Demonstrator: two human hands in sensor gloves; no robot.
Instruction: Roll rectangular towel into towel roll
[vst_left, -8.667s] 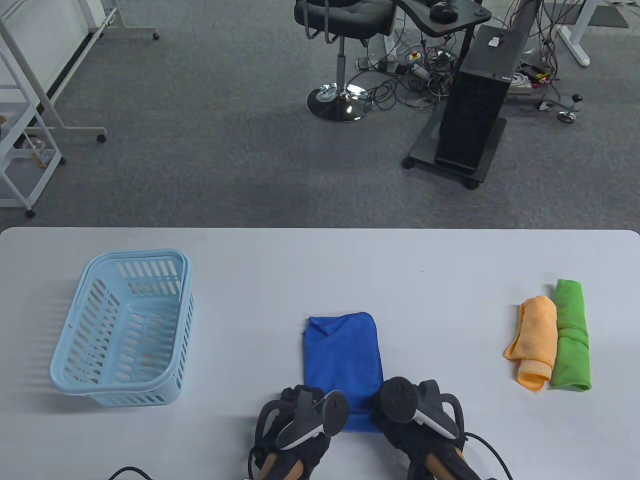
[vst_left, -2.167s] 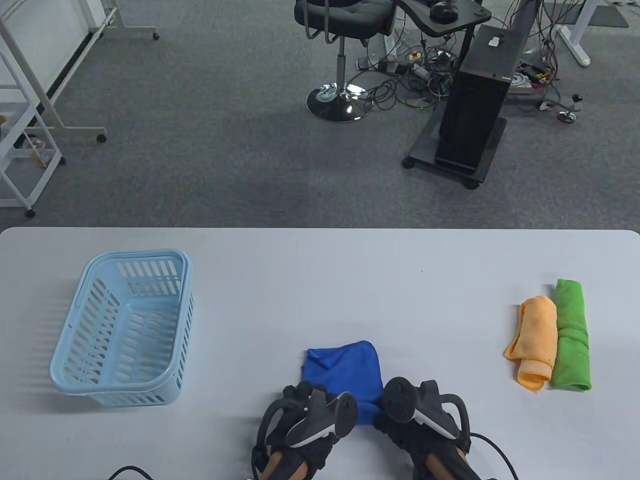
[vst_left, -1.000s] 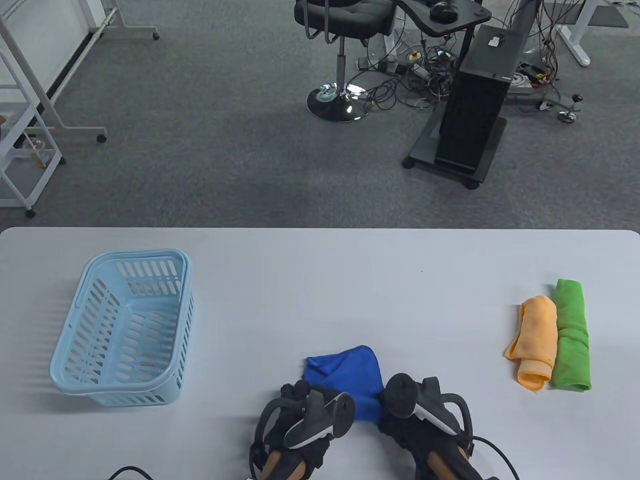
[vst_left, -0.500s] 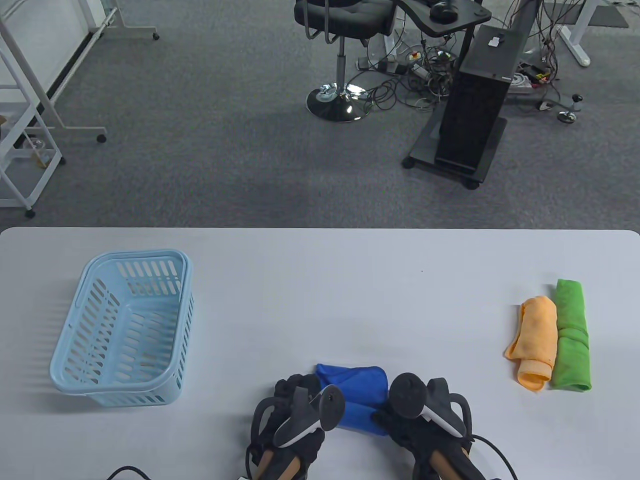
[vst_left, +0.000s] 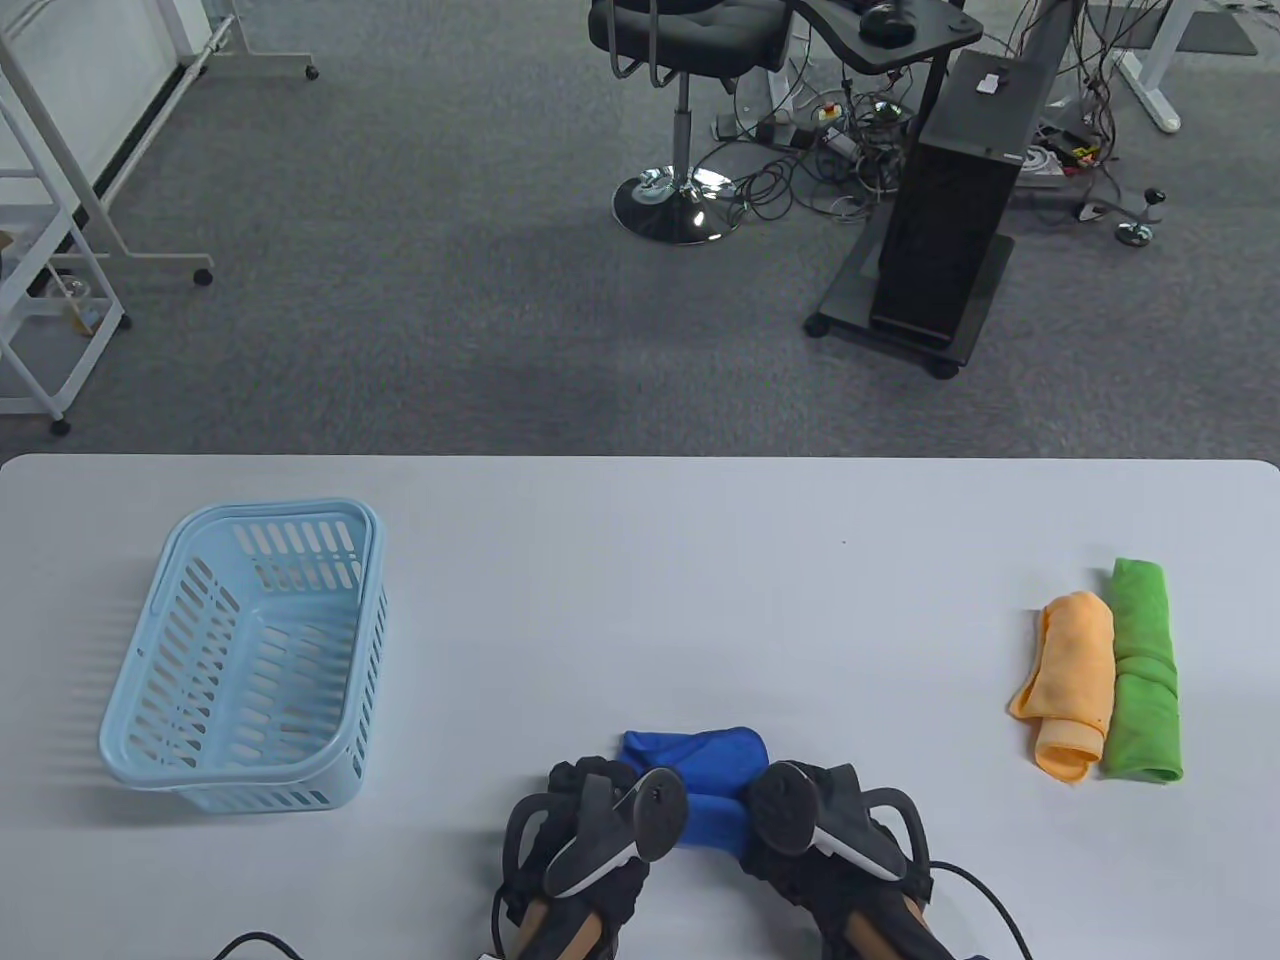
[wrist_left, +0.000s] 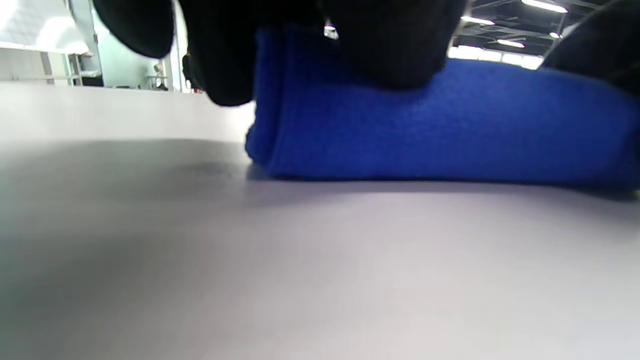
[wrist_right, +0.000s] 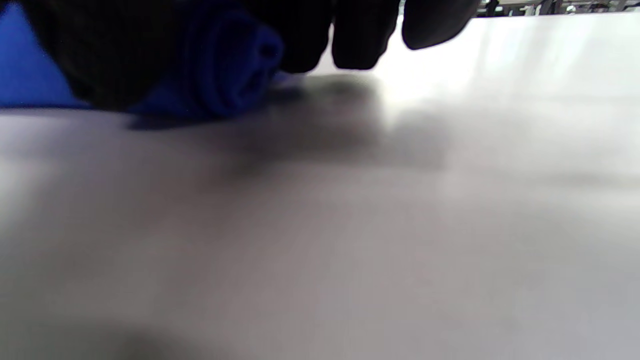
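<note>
Rolled nearly whole, blue towel under both hands' fingers.

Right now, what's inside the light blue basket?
Nothing shows inside the light blue basket: only its bare slotted floor and walls. The near wall hides a strip of the floor. The blue towel lies outside, under both hands.

An office or lab workroom.
Grey carpet covers the floor beyond the white table; a black swivel chair, a black computer tower on a wheeled stand, tangled cables and white rolling frames stand there.
</note>
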